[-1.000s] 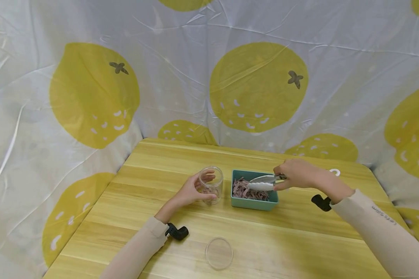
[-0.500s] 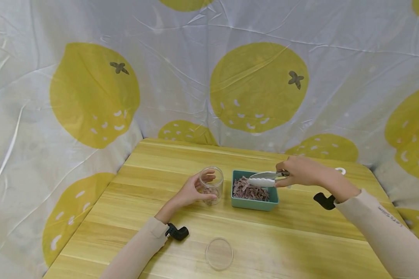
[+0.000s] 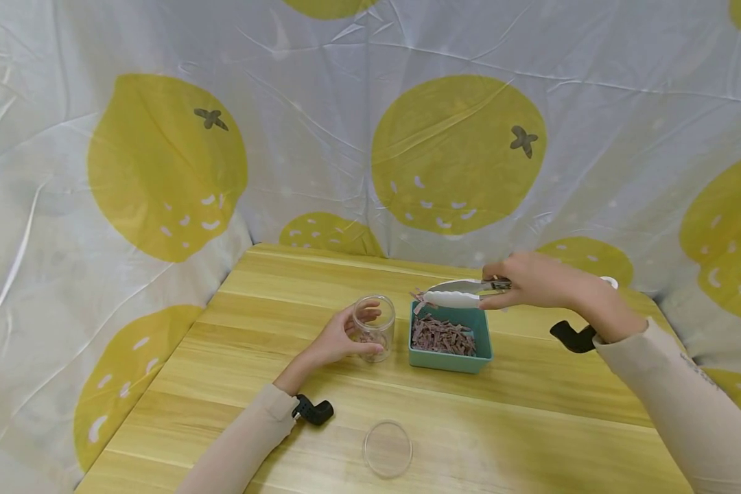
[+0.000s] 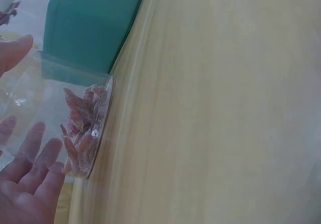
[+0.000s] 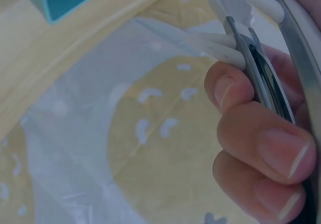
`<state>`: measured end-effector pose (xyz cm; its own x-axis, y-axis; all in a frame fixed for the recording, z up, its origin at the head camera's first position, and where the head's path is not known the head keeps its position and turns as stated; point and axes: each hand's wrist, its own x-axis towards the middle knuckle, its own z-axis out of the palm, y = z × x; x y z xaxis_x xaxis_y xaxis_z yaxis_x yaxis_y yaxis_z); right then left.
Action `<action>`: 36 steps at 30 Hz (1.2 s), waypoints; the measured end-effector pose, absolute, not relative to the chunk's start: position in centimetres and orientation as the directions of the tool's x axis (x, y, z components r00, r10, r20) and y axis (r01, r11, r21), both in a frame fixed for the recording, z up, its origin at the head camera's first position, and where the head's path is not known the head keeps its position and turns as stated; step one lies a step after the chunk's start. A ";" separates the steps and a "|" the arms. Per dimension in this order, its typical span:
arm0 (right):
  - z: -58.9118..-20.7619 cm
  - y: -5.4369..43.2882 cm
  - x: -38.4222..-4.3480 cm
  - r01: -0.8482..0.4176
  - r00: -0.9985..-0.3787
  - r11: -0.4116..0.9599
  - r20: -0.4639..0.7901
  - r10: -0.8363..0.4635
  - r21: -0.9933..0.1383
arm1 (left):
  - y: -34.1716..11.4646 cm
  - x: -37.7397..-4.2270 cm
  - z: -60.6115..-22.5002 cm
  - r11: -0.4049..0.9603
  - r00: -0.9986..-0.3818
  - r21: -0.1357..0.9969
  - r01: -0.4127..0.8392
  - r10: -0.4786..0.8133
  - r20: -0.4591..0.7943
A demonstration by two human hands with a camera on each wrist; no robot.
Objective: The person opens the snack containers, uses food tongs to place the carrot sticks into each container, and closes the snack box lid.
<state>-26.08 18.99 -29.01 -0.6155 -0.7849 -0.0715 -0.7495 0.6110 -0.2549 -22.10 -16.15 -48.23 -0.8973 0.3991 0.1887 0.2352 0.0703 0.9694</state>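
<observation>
My left hand (image 3: 333, 341) holds a clear jar (image 3: 373, 333) upright on the table, thumb on the near side and fingers round the far side. In the left wrist view, a few pinkish-brown pieces (image 4: 83, 128) lie at the jar's bottom. My right hand (image 3: 540, 283) grips metal tongs (image 3: 453, 298) with white scalloped tips, above a teal rectangular box (image 3: 447, 365). Some thin strips (image 3: 418, 302) stick out from the tips. More brownish shredded strips (image 3: 441, 336) lie in the box. In the right wrist view, curled fingers (image 5: 266, 143) wrap the tongs' metal arms.
A clear round lid (image 3: 387, 449) lies flat near the front of the wooden table (image 3: 272, 439). The box stands just right of the jar. A lemon-print curtain (image 3: 321, 151) hangs behind the table and along its sides.
My right hand has lifted the tongs up and leftward out of the box, with strips now between the tips. My left hand and the jar have stayed still.
</observation>
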 end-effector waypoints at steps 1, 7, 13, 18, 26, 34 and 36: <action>-28.8 18.8 -26.1 -0.753 -0.614 0.609 -0.067 -0.786 -0.250 | -16.2 -22.3 -48.5 0.073 -0.898 0.969 0.237 0.398 0.189; -28.3 17.0 -26.5 -0.779 -0.590 0.584 -0.047 -0.806 -0.227 | -16.5 -23.0 -49.9 0.086 -0.897 0.965 0.247 0.398 0.194; -28.3 14.8 -27.0 -0.799 -0.568 0.565 -0.051 -0.822 -0.203 | -16.7 -23.0 -50.0 0.099 -0.892 0.961 0.258 0.405 0.198; -28.5 13.2 -27.3 -0.829 -0.529 0.527 -0.046 -0.848 -0.187 | -16.7 -22.9 -49.9 0.108 -0.894 0.960 0.259 0.403 0.196; -29.0 11.7 -27.8 -0.846 -0.502 0.508 -0.076 -0.861 -0.164 | -16.7 -22.8 -49.8 0.103 -0.895 0.961 0.256 0.401 0.195; -29.2 10.3 -28.0 -0.845 -0.501 0.515 -0.121 -0.857 -0.144 | -16.9 -23.0 -49.9 0.132 -0.892 0.953 0.272 0.407 0.198; -29.1 10.0 -27.9 -0.848 -0.498 0.513 -0.133 -0.857 -0.134 | -16.9 -22.9 -49.9 0.132 -0.892 0.953 0.271 0.406 0.198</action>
